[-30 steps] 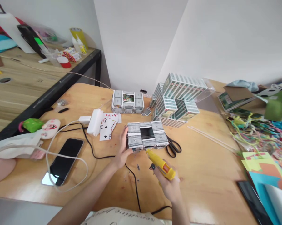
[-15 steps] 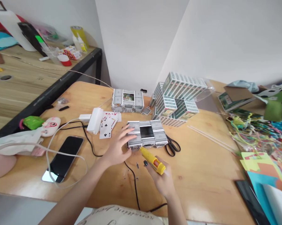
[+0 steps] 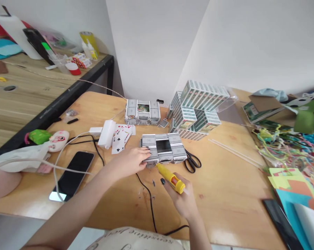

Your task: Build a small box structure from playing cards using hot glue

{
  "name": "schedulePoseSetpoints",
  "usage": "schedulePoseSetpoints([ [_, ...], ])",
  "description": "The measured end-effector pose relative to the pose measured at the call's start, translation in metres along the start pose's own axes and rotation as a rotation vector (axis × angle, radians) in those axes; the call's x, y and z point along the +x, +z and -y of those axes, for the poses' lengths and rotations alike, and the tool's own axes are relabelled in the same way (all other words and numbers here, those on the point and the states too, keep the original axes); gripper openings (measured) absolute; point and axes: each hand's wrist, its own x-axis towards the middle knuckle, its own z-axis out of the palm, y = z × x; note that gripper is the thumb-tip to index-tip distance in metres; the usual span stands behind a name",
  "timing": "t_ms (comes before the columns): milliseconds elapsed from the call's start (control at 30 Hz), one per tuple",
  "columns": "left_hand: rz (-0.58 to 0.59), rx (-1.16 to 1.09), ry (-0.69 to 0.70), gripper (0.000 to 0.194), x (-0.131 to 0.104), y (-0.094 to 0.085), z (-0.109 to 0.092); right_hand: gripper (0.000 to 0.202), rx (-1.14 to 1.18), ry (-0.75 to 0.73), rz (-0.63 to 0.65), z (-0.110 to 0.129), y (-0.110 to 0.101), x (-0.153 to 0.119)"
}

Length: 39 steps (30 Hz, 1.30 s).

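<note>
A grey patterned structure made of playing cards (image 3: 149, 140), with a dark square opening in its middle, lies on the wooden table (image 3: 219, 208). My left hand (image 3: 133, 159) rests against its left front corner, fingers drawn together on it. My right hand (image 3: 181, 198) is wrapped round a yellow glue gun (image 3: 169, 177), whose tip touches or nearly touches the structure's front edge. Black scissors (image 3: 192, 161) lie at the structure's right side. Behind it stands a similar card structure (image 3: 131, 109).
Stacked card boxes (image 3: 203, 100) rise at the back right. Left of centre are loose cards (image 3: 119, 140), a white power block (image 3: 106, 134), cables and a phone (image 3: 73, 173). Two thin sticks (image 3: 235, 152) lie right; coloured paper (image 3: 289, 187) is at the far right. Another person's arm (image 3: 5, 184) shows at left.
My left hand's spread fingers have drawn together and lowered onto the structure's left front corner. The glue gun has stayed nearly in place.
</note>
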Motion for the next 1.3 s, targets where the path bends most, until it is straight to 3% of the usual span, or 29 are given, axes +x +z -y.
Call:
schedulePoseSetpoints([
  [267,0.021,0.165,-0.062,0.034,0.001,-0.001,-0.016,0.027,0.010,-0.025,0.002,0.005,0.003,0.004],
  [500,0.014,0.147,-0.072,0.036,0.001,-0.001,-0.021,0.025,-0.034,-0.033,0.010,0.006,0.007,0.007],
  [633,0.022,0.045,-0.107,0.034,-0.004,-0.001,-0.013,0.029,-0.060,-0.040,-0.011,0.005,0.010,0.008],
  [733,-0.050,-0.135,-0.085,0.038,-0.012,0.002,0.002,0.029,-0.035,-0.039,-0.018,0.003,0.012,0.009],
  [833,-0.114,-0.255,-0.047,0.059,-0.018,0.011,0.016,0.029,0.004,-0.027,-0.016,0.001,0.014,0.009],
  [1033,-0.125,-0.408,-0.155,0.116,-0.003,0.043,0.027,0.029,0.026,-0.041,-0.031,-0.001,0.018,0.010],
  [1133,-0.154,-0.437,-0.189,0.126,0.005,0.049,0.027,0.030,0.009,-0.058,-0.041,-0.002,0.021,0.010],
  [1300,-0.173,-0.466,-0.202,0.126,0.005,0.049,0.028,0.027,0.019,-0.067,-0.079,-0.007,0.028,0.006],
])
